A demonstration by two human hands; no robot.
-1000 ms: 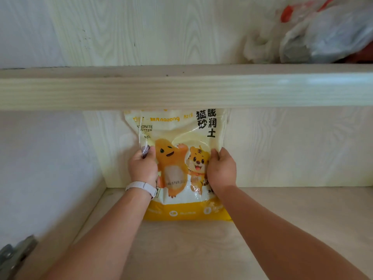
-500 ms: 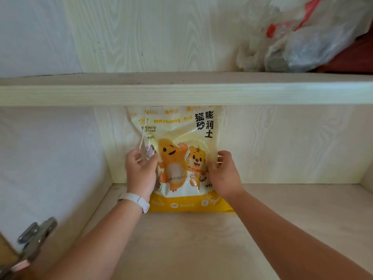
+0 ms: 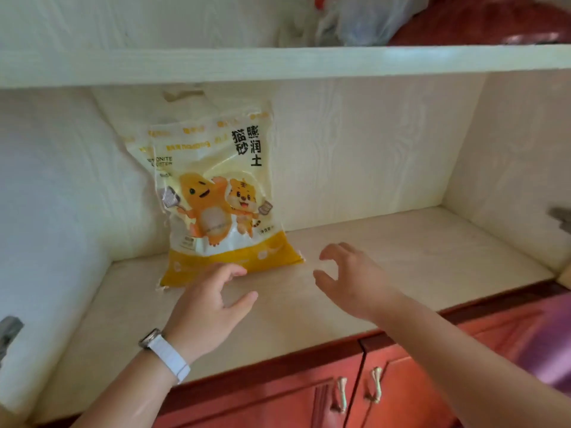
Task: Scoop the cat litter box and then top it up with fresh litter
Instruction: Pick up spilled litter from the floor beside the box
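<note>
One litter bag (image 3: 216,193) is being left standing against the cabinet's back panel (image 3: 355,149); two hands, left hand (image 3: 207,307) and right hand (image 3: 352,282), are being held open, empty.

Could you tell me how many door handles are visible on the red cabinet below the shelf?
2: one handle on the left door, one handle on the right door, flanking the seam.

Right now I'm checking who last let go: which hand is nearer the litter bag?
Left. The left hand hovers just in front of the litter bag, its fingertips over the bottom edge. The right hand is off to the bag's right, apart.
</note>
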